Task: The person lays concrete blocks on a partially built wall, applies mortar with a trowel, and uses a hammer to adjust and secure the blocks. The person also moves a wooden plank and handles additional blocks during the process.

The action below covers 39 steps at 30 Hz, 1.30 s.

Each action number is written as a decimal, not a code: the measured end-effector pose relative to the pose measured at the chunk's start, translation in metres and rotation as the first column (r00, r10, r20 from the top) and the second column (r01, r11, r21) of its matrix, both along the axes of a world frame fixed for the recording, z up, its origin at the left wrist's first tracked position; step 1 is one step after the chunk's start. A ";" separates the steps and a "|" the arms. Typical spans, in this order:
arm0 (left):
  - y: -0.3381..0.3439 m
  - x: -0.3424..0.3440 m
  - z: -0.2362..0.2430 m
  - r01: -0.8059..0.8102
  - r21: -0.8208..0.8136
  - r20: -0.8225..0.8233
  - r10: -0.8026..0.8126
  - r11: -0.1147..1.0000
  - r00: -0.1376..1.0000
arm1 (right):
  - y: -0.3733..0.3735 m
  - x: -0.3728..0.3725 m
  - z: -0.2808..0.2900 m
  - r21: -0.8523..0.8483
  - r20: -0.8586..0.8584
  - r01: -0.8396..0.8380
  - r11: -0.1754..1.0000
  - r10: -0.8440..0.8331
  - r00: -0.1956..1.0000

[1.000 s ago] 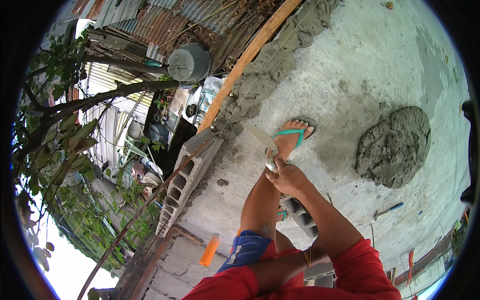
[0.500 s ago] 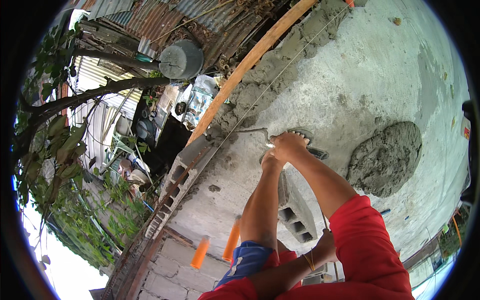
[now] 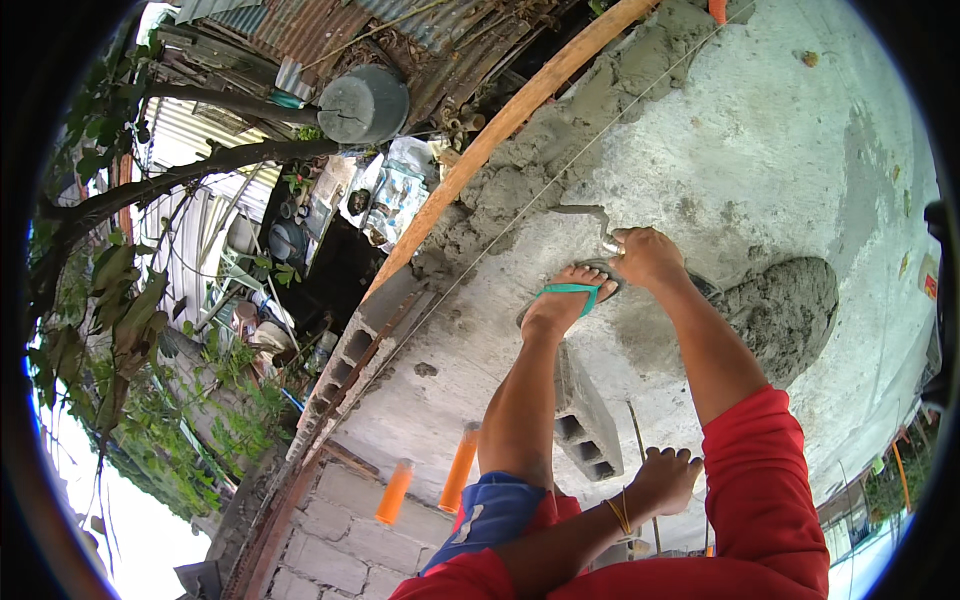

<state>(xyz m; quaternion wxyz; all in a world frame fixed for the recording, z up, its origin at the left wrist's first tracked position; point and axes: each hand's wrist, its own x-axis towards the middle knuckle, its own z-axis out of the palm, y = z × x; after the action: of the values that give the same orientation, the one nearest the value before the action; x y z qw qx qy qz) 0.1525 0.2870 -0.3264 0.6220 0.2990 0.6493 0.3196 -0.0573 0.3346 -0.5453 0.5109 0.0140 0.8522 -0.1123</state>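
My right hand (image 3: pixel 648 258) is closed around the handle of a trowel (image 3: pixel 606 228), just past the toes of my sandalled foot (image 3: pixel 570 295). The trowel's thin blade appears nearly edge-on, pointing left over the pale concrete slab (image 3: pixel 700 160). To the right of the hand lies a heap of wet grey mortar (image 3: pixel 785 315), partly behind my forearm. My left hand (image 3: pixel 665 483) hangs lower down, beside a thin upright rod (image 3: pixel 637 425). Its fingers are curled, and nothing shows in them.
A taut string (image 3: pixel 540 195) runs along a band of rough mortar (image 3: pixel 560 145) and a wooden board (image 3: pixel 500 125) at the slab's edge. A hollow concrete block (image 3: pixel 585 420) stands by my leg. Two orange tubes (image 3: pixel 461 468) rise near a block wall (image 3: pixel 335 530).
My right hand has moved right and farther out with the trowel, uncovering the foot and its green sandal strap. My left hand has shifted slightly right, showing more of its fingers.
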 end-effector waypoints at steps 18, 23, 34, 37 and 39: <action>0.005 0.001 -0.010 -0.196 -0.026 0.063 0.197 0.980 0.978 | 0.002 -0.036 0.038 0.064 -0.014 -0.028 0.998 0.029 0.999; 0.011 -0.005 -0.012 -0.164 -0.027 0.075 0.166 0.986 0.983 | 0.052 -0.089 0.018 0.085 -0.093 -0.155 0.984 0.163 0.982; 0.019 -0.015 -0.011 -0.192 -0.069 0.114 0.199 0.979 0.973 | 0.065 -0.039 0.056 0.076 -0.094 0.027 0.997 -0.020 0.995; 0.022 -0.014 -0.011 -0.175 -0.050 0.140 0.181 0.983 0.974 | 0.049 -0.026 0.051 0.027 -0.005 -0.082 0.996 0.082 0.997; 0.023 -0.011 -0.012 -0.161 -0.059 0.129 0.167 0.985 0.977 | 0.039 -0.043 0.041 -0.057 -0.003 -0.158 0.986 0.159 0.987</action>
<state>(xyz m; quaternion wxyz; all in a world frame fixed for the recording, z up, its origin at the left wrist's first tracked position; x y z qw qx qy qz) 0.1411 0.3099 -0.3381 0.6424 0.2074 0.6362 0.3735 -0.1001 0.3740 -0.5039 0.5193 -0.0683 0.8465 -0.0955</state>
